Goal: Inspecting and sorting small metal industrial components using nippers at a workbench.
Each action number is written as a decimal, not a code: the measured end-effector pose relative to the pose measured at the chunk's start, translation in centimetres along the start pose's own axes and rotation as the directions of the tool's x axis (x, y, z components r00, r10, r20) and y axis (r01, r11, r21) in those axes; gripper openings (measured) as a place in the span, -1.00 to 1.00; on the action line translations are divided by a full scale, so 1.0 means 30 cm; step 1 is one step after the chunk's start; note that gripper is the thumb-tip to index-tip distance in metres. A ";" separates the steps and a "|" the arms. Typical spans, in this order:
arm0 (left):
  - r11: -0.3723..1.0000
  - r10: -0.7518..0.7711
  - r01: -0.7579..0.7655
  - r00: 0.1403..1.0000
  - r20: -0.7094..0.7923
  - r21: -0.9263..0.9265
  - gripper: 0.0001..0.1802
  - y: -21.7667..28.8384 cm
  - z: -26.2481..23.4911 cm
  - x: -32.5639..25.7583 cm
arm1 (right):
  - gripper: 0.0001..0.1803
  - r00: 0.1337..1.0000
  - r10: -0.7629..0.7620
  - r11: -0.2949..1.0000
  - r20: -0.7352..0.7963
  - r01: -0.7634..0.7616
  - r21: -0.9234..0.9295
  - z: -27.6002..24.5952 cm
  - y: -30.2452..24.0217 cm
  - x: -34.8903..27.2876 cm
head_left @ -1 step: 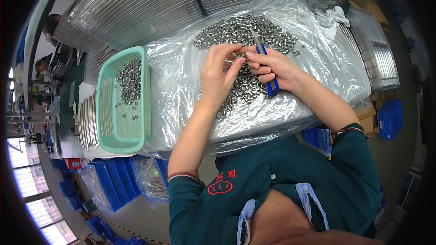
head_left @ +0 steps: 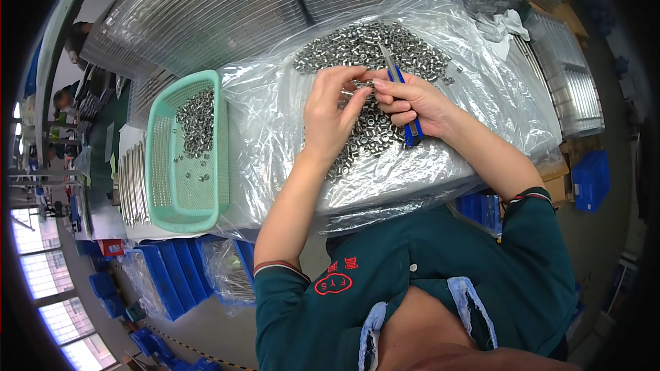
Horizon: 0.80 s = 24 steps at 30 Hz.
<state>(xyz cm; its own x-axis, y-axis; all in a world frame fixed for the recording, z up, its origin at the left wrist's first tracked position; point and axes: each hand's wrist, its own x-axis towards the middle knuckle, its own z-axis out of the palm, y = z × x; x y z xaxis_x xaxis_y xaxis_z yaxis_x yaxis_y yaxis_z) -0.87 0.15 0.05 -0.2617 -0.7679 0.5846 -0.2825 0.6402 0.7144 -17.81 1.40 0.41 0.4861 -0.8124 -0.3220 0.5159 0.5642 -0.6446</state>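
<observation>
Fingers (head_left: 355, 103) of the left hand (head_left: 322, 111) are curled in a loose pinch, tips almost meeting the right hand's over what looks like a small metal piece (head_left: 371, 86), though it's too tiny and too covered for me to tell whether the left really has hold of it. Right hand (head_left: 426, 104) is closed around a blue utility knife (head_left: 414, 135), blade bared and pointing away from the body, with thumb and forefinger brought in close to the left fingertips. Honestly, I'd work slow here: light pinch, knife handle tucked firmly in the palm, blade aimed clear of the left fingers, and tilt the piece toward the light to see it properly. Loose pile of metal pieces (head_left: 330, 49) sits right under and beyond the hands on a clear plastic sheet (head_left: 265, 124), so anything dropped would probably vanish into it. Off to the left is a green mesh basket (head_left: 196, 200) with more pieces inside, and the left forearm is the nearer one to it. Wrinkles in the sheet could snag an elbow, and stacked clear trays (head_left: 213, 14) wall off the far side, so reaching that way looks cramped.
</observation>
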 end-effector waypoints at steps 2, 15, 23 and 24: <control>1.000 0.002 -0.002 1.000 0.007 0.012 -0.70 0.002 -0.002 0.001 | -0.70 1.000 -0.003 1.000 0.006 0.003 0.001 0.001 0.000 -0.001; 0.999 -0.032 0.031 0.999 0.030 0.016 -0.69 0.003 -0.002 0.002 | -0.75 1.000 0.024 1.000 0.009 -0.024 0.009 0.005 -0.001 -0.002; 0.998 0.045 -0.046 0.998 0.037 0.037 -0.73 0.008 0.004 0.004 | -0.79 0.999 0.051 0.999 0.017 -0.051 0.016 0.010 -0.005 -0.004; 0.999 0.036 -0.037 0.999 0.040 0.030 -0.75 0.013 0.004 0.005 | -0.79 0.999 0.047 0.999 0.014 -0.047 0.012 0.010 -0.005 -0.004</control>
<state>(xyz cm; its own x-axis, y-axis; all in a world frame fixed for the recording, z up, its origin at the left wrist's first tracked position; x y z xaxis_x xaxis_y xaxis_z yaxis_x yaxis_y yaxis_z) -1.14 0.30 0.37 -0.3080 -0.7431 0.5941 -0.2999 0.6685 0.6806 -17.74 1.47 0.75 0.5197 -0.7827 -0.3424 0.5005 0.6038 -0.6205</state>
